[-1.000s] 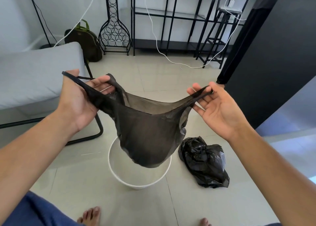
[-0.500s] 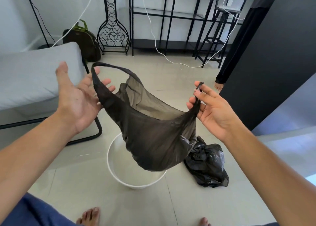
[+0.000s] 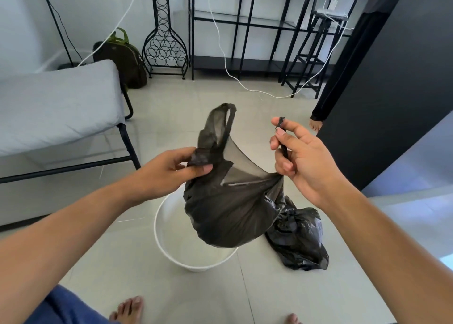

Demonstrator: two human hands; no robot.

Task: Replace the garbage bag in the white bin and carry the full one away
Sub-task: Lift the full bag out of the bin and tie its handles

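Black thin plastic, the fresh bag (image 3: pixel 230 208) hangs over the white bin (image 3: pixel 171 245). Both forearms reach forward; the left hand (image 3: pixel 169 169) pinches bunched film, the right hand (image 3: pixel 301 156) pinches a handle strap. Beside the bin, the full bag (image 3: pixel 299 240) lies on the floor.

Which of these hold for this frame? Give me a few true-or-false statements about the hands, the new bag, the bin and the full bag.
1. Both hands, left hand and right hand, hold the fresh bag. True.
2. The white bin is already lined. False: its inside shows bare white.
3. The full bag lies on the floor beside the bin. True.
4. The full bag sits inside the bin. False: it lies outside it.
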